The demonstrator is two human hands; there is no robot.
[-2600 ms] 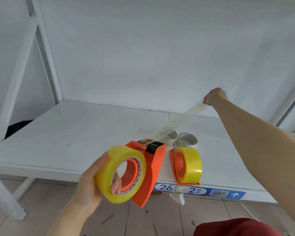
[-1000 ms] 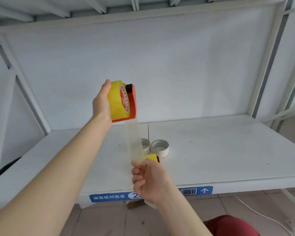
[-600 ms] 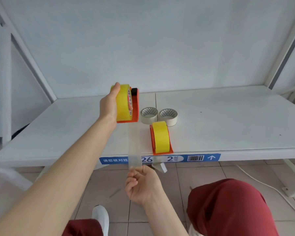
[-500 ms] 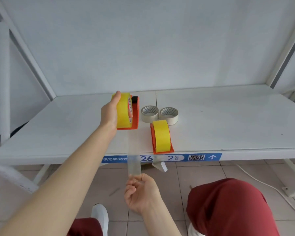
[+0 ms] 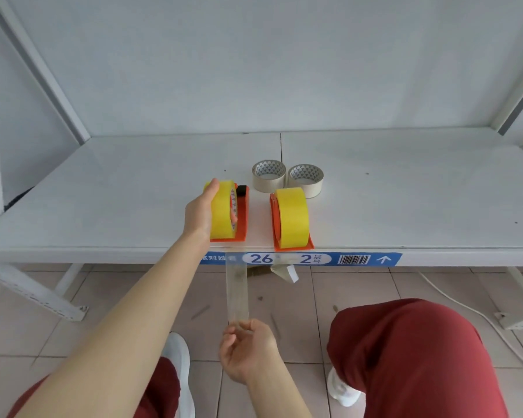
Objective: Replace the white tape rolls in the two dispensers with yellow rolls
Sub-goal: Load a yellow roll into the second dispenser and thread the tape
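Two orange dispensers stand at the shelf's front edge, each loaded with a yellow roll. My left hand (image 5: 201,211) grips the yellow roll (image 5: 221,210) of the left dispenser (image 5: 242,215), which rests on the shelf. A clear strip of tape (image 5: 236,289) runs from it down past the shelf edge to my right hand (image 5: 246,349), whose fingers pinch the strip's end. The right dispenser (image 5: 292,218) stands free beside it, with a short tape tail (image 5: 284,271) hanging below. Two white tape rolls (image 5: 268,175) (image 5: 305,180) lie flat just behind the dispensers.
The white shelf (image 5: 103,200) has a blue label strip (image 5: 354,259) on its front edge and diagonal braces at the left. Below are a tiled floor, my red-trousered knees (image 5: 405,351) and a white cable (image 5: 471,312) at the right.
My left hand has lowered the dispenser from mid-air onto the shelf's front edge. My right hand, still pinching the tape end, has dropped below the shelf, so the strip hangs longer.
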